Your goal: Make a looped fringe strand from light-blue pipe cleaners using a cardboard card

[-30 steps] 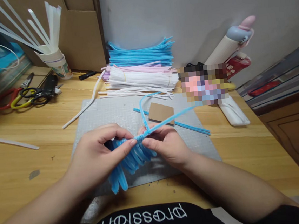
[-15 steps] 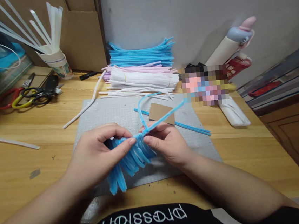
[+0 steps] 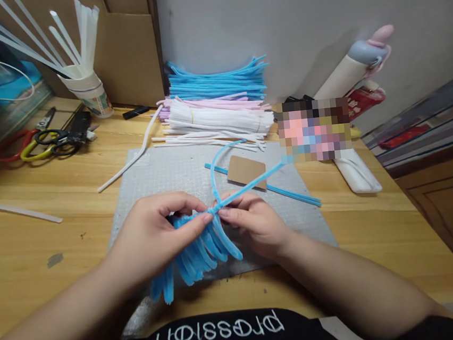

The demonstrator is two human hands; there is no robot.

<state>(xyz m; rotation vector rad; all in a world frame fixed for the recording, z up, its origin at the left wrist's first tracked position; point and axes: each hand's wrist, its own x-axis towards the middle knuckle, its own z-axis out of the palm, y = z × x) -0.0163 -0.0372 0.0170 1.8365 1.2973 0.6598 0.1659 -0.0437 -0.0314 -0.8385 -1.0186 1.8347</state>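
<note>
Pinching the bundle (image 3: 197, 246) at its wrapped neck (image 3: 213, 210) over the mat's (image 3: 158, 168) near edge, left hand (image 3: 156, 233) and right hand (image 3: 254, 226) close fingertips on it; its fuzzy wire loops look light, soft and bendable, so the tight neck seems the firmest hold.

Two hands: left hand (image 3: 153, 238), right hand (image 3: 258, 225). One grey mat (image 3: 158, 171), one brown card (image 3: 246, 171), one cup (image 3: 93, 94) (too many white sticks (image 3: 78, 40) in it to count). Three piles at the table's (image 3: 36, 231) far edge: blue pile (image 3: 218, 80), pink pile (image 3: 220, 102), white pile (image 3: 221, 119).
</note>
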